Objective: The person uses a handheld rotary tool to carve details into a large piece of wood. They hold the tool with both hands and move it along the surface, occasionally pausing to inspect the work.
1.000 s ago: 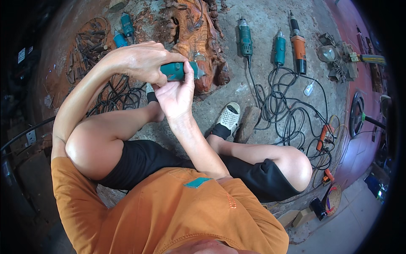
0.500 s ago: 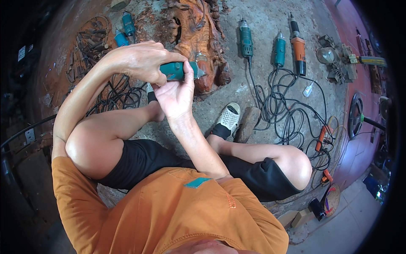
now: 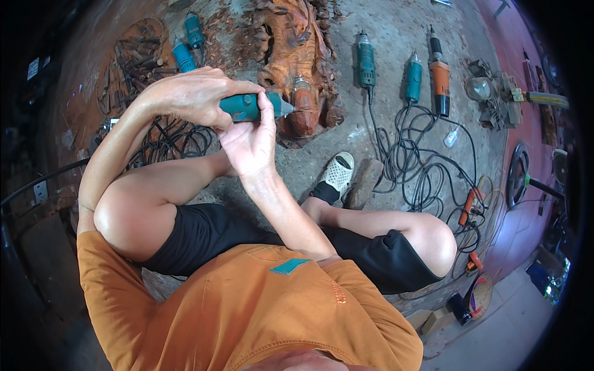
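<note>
Head view: the left hand (image 3: pixel 185 96) is curled shut over the rear body of a teal rotary grinder (image 3: pixel 250 106), fingers wrapped across its top. The right hand (image 3: pixel 250 143) comes up from below, its fingers closed loosely against the front of the same tool, the thumb lying along the grey nose. Both hands touch each other around the tool.

The grinder's long axis runs nearly level, left to right, and its tip points right, meeting the reddish-brown wood carving (image 3: pixel 300 68) that lies on the floor (image 3: pixel 383 133) just past the fingers. The tool sits between the two hands, the left above and behind, the right under and in front.

Farther right on the floor, well apart from the hands, lie two teal grinders (image 3: pixel 366 59) side by side and an orange power tool (image 3: pixel 439 77), their black cables (image 3: pixel 421 167) tangled below them. Toward the floor's upper left edge lie two more blue tools (image 3: pixel 184 54) near a pile of chisels (image 3: pixel 133 62). A white sandal (image 3: pixel 337 173) rests below the carving.
</note>
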